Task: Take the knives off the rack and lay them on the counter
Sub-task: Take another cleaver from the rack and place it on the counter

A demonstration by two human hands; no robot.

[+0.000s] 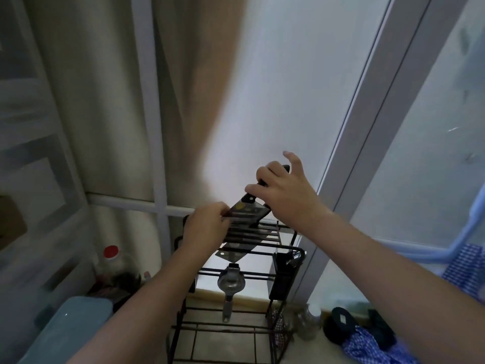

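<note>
A black wire rack (pixel 265 244) stands on the counter by the wall. A cleaver (pixel 246 219) with a dark broad blade and black handle is tilted above the rack's top slots, its blade end still low in the rack. My right hand (pixel 284 191) grips the cleaver's black handle, with the little finger raised. My left hand (pixel 207 227) pinches the left edge of the cleaver's blade. Whether other knives remain in the slots is hidden by the blade and my hands.
A metal strainer (pixel 231 282) hangs on the rack's front, beside a black utensil holder (pixel 284 271). A red-capped bottle (pixel 111 258) and teal box (pixel 76 324) are at left. A glass jar (pixel 309 320) and blue checked cloth (pixel 367 345) lie at right on the tiled counter (pixel 223 342).
</note>
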